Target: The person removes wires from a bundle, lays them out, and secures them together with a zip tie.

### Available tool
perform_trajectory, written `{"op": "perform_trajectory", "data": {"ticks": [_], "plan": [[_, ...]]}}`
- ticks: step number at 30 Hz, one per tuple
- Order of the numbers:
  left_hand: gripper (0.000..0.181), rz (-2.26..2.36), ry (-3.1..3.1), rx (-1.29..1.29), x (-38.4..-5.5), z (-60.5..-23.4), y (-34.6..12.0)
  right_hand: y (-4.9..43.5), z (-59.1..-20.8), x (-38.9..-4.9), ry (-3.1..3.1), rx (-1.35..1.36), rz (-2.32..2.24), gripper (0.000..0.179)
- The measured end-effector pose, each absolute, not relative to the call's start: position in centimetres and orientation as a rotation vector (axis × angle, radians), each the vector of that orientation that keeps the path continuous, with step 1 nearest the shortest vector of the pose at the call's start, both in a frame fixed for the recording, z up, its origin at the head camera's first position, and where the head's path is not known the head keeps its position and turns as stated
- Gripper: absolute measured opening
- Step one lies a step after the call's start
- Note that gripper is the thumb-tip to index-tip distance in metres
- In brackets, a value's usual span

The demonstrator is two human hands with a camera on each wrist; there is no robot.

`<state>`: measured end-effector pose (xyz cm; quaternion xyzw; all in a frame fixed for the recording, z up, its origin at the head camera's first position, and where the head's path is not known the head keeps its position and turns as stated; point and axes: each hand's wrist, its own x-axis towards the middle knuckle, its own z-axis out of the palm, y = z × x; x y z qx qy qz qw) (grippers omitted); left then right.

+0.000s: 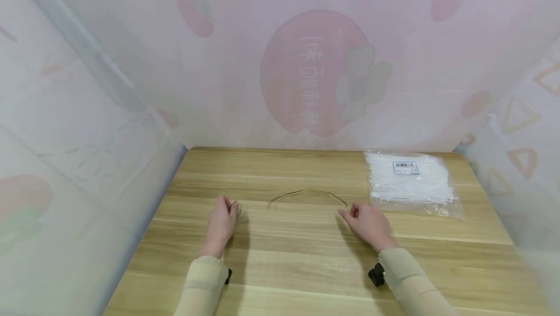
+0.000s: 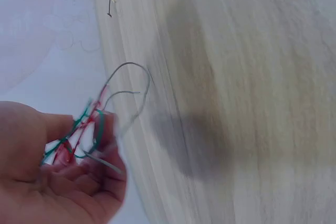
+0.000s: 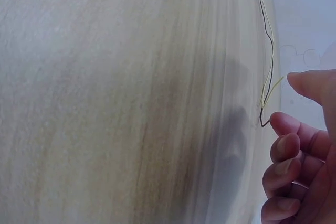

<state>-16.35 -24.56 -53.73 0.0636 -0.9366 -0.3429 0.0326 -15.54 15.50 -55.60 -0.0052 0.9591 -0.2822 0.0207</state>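
Note:
Thin bent wires in red, green and grey lie in my left hand (image 1: pixel 220 226); its curled fingers and thumb hold them above the table's left part. In the left wrist view a grey wire (image 2: pixel 126 63) loops out past the fingertips, and a green wire (image 2: pixel 101 129) crosses the palm side. On the table between the hands, a yellow wire (image 3: pixel 272 51) and a dark wire (image 3: pixel 265 30) form a shallow arch. My right hand (image 1: pixel 372 223) is at their right end, thumb and index finger apart around the wire tips, the other fingers loosely bent. Whether the index fingertip touches the dark wire is unclear.
A clear plastic bag (image 1: pixel 411 187) of thin white strips, with a barcode label, lies at the table's back right. Printed fabric walls (image 1: pixel 236 87) enclose the back and sides of the wooden table (image 1: pixel 297 267).

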Motion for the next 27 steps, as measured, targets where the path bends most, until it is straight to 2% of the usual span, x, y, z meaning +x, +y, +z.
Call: {"op": "perform_trajectory", "data": {"ticks": [9, 14, 21, 27], "plan": [[0.018, -1.182, -2.8, 0.128, -16.9, -53.3, -23.1, 15.3, -55.4, -15.6, 2.953, -0.023, -0.886, 0.04], [0.029, -1.269, -2.796, 0.046, -16.9, -52.8, -21.7, 15.1, -55.1, -15.5, 2.953, -0.037, -0.91, 0.039], [0.012, -1.3, -2.725, -0.091, -16.9, -52.3, -19.5, 14.4, -54.3, -15.5, 2.969, -0.123, -0.959, 0.035], [0.013, -1.418, -2.727, -0.167, -16.9, -51.9, -17.7, 13.5, -53.7, -15.6, 2.966, -0.2, -0.976, 0.034]]}}
